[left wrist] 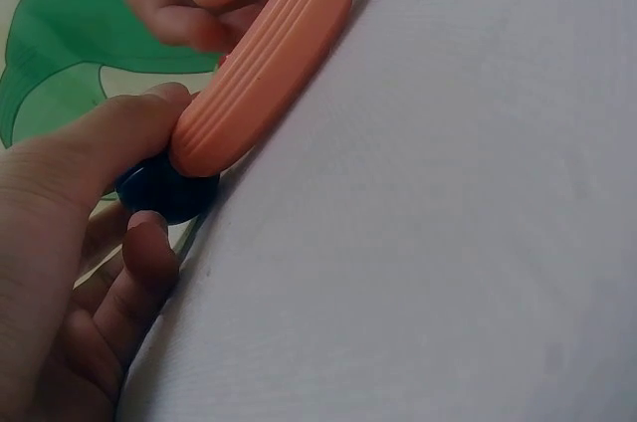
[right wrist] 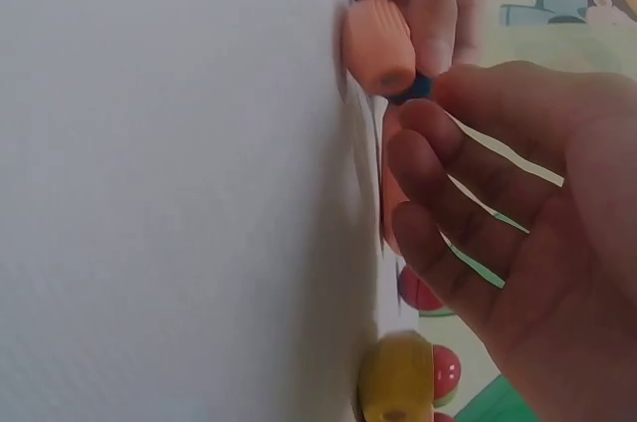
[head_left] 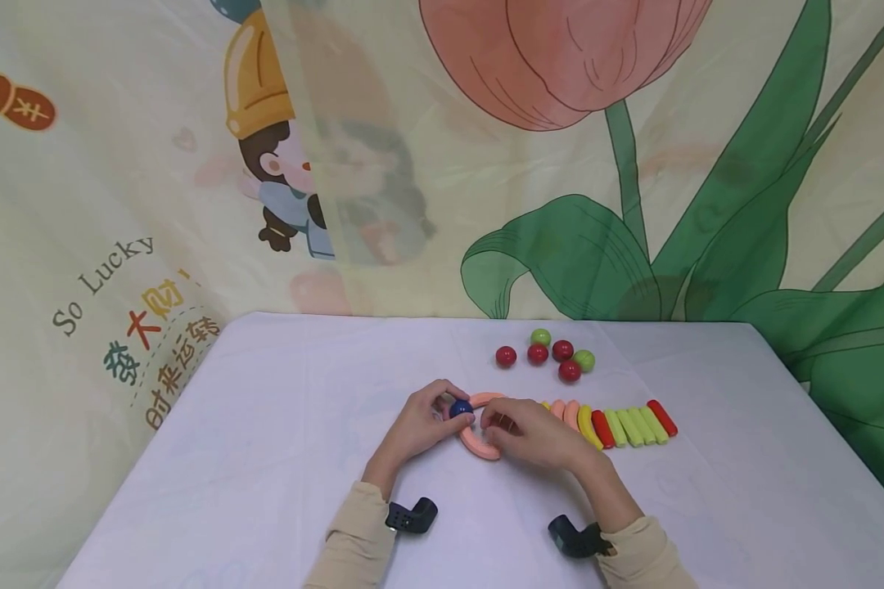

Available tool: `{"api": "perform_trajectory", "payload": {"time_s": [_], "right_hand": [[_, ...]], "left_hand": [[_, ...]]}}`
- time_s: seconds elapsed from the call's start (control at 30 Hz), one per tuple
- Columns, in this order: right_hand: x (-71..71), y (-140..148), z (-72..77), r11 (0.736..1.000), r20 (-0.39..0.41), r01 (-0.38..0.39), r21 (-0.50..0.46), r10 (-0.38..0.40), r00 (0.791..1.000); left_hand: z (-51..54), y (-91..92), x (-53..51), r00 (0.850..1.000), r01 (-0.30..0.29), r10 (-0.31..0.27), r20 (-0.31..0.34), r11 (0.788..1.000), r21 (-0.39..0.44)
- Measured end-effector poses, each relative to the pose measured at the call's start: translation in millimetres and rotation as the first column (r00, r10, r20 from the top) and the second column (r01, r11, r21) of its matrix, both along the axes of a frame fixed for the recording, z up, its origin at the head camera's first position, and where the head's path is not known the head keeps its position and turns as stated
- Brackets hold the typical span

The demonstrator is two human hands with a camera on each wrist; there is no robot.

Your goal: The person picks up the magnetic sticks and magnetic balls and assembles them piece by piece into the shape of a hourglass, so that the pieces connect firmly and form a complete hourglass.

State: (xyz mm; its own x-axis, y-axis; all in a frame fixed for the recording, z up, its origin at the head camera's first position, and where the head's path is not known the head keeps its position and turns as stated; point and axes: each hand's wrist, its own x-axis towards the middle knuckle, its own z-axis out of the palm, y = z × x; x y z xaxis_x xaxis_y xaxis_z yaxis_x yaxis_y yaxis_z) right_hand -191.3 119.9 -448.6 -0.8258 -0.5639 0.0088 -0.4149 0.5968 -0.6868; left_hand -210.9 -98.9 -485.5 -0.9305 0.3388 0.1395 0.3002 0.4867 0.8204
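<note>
My left hand (head_left: 415, 422) pinches a dark blue ball (head_left: 460, 408) between thumb and fingers. Against that ball lies the end of a curved pink ribbed stick (left wrist: 264, 69), on the near side. A second curved pink stick (head_left: 488, 398) reaches from the far side of the ball, partly covered by the right hand. Close by on the right hovers my right hand (head_left: 536, 432), its fingers loosely bent. Nothing shows between its thumb and fingertips in the right wrist view, though the blue ball is just beyond them.
Right of the hands runs a row of sticks: pink, yellow (head_left: 588, 427), red (head_left: 602, 429) and light green (head_left: 629, 428), with a red one at the end. Behind it several red balls (head_left: 537, 354) and two green balls (head_left: 584, 361) lie on the white tablecloth (head_left: 265, 458).
</note>
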Motion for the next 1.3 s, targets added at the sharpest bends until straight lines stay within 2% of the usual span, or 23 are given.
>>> {"api": "perform_trajectory", "payload": {"time_s": [0.5,0.7,1.03,1.13,1.3], "right_hand": [[-12.7,17,2.9,0.985,-0.080,0.173,-0.004,-0.172,0.982],[-16.7,23,0.5,0.966,-0.070,0.256,-0.014,-0.257,0.964],[-20.1,36,-3.1,0.936,-0.023,0.350,-0.046,-0.351,0.936],[-20.6,39,-3.4,0.923,-0.032,0.383,-0.047,-0.384,0.923],[-22.1,44,-5.5,0.905,-0.089,0.422,-0.052,-0.425,0.901]], "left_hand": [[1.1,0.5,1.1,1.000,-0.020,0.020,0.003,1.000,-0.009],[0.2,0.6,0.7,1.000,-0.022,0.022,-0.002,1.000,-0.013],[0.2,0.7,1.2,1.000,-0.009,0.009,-0.012,1.000,-0.011],[0.3,0.6,1.5,1.000,-0.006,0.006,-0.013,1.000,-0.003],[-0.4,0.8,1.1,1.000,-0.002,0.002,-0.010,1.000,-0.002]]}}
